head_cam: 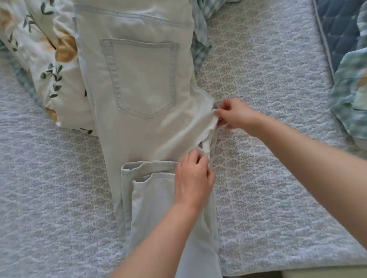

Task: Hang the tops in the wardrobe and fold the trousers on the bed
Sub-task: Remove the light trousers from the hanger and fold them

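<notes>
trousers [139,94] run top to bottom down frame centre on bed [262,88], leg ends doubled back over lower part. pillow [47,61] upper left, partly under trousers. bedding heap [360,81] at right edge. left hand [193,179] on trousers' right edge, right hand [234,113] just above it.

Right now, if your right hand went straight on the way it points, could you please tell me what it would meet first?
The right hand points left across the bed, its fingers pinching the pale jeans at the crotch. Going on, it would likely cross the seat and reach the back pocket.
</notes>
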Demonstrator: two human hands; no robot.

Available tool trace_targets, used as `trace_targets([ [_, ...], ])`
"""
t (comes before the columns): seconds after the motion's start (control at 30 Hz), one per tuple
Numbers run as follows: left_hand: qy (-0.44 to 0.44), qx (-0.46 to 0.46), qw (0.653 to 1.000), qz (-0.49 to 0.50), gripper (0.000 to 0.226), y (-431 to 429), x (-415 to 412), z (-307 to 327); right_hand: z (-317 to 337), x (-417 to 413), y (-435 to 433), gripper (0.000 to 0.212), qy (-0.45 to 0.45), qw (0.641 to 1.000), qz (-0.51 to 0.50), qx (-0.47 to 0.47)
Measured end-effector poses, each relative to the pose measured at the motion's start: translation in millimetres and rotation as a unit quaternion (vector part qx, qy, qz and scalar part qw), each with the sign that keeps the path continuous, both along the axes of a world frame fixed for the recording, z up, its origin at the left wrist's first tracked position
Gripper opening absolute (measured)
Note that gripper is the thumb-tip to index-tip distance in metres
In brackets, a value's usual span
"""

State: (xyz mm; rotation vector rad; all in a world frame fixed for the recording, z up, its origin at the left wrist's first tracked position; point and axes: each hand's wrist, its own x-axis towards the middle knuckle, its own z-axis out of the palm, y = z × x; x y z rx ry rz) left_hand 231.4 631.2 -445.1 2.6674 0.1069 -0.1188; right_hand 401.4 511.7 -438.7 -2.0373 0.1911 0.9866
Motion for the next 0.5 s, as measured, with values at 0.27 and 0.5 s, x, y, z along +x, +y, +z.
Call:
trace_targets([
  [0.27,0.101,0.066,0.983,-0.137,0.012,-5,3,-8,-12,-1,-15,0.01,0.006,0.997,-0.072,-0.028],
  [0.5,0.172,0.022,0.984,-0.033,0.025,-6,29,5,-3,7,7,0.039,-0.083,0.993,0.064,-0.059],
])
